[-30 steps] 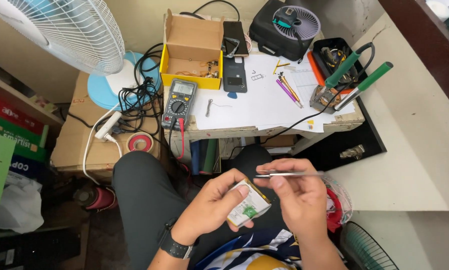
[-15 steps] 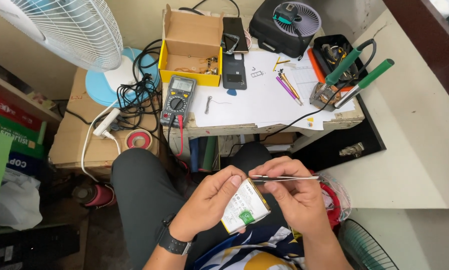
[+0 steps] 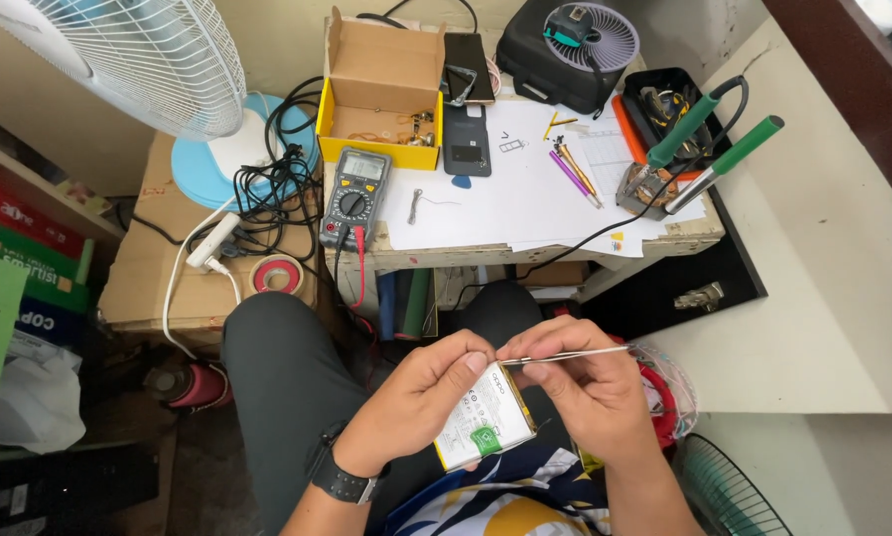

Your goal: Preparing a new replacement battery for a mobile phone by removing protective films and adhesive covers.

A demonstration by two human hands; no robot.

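The left hand [image 3: 416, 402] has its grip pressed on a flat white phone battery [image 3: 483, 422], thumb on the upper corner and fingers behind, holding it tilted over the lap, below the front edge of the tabletop [image 3: 525, 213]. The right hand [image 3: 590, 392] pinches a pair of thin metal tweezers [image 3: 575, 354] between thumb and fingers; they lie almost level, their tip at the battery's top edge, just beside the left thumb.

To do this well, as I judge it, the left hand should brace the battery flat without bending it, and the tweezers should work only at the edge, sliding shallow rather than digging, since a sharp tip could pierce the soft cell. Keeping both wrists close gives steadier control.

Farther off, on the tabletop, lie a multimeter [image 3: 354, 197], a yellow cardboard box [image 3: 381, 94], a dark phone [image 3: 466, 139] and two green-handled soldering irons [image 3: 704, 144].
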